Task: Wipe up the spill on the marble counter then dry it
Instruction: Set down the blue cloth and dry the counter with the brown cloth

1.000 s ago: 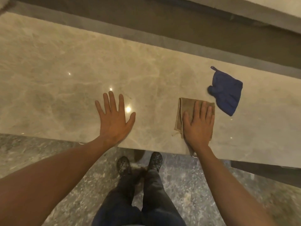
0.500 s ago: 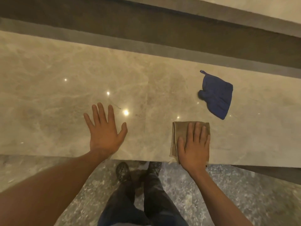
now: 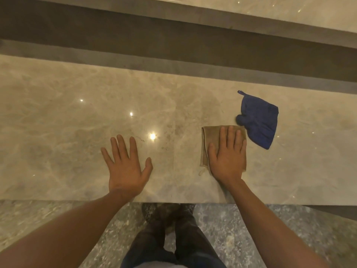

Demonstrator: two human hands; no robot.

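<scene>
A folded tan cloth (image 3: pixel 209 136) lies on the beige marble counter (image 3: pixel 77 117), right of centre. My right hand (image 3: pixel 228 157) presses flat on it with straight fingers and covers most of it. My left hand (image 3: pixel 125 165) rests flat on the bare marble to the left, fingers spread. A crumpled blue cloth (image 3: pixel 259 118) lies just beyond and right of the tan cloth, its near edge close to my fingertips. A faint darker smear shows on the marble above the tan cloth.
The counter's front edge (image 3: pixel 173 203) runs across below my wrists, with my legs and shoes above a speckled floor beneath. A dark recessed strip (image 3: pixel 173 41) and a higher marble ledge lie behind the counter.
My right hand slid the tan cloth toward the front edge, then back away from it, up close to the blue cloth. My left hand stayed flat on the marble.
</scene>
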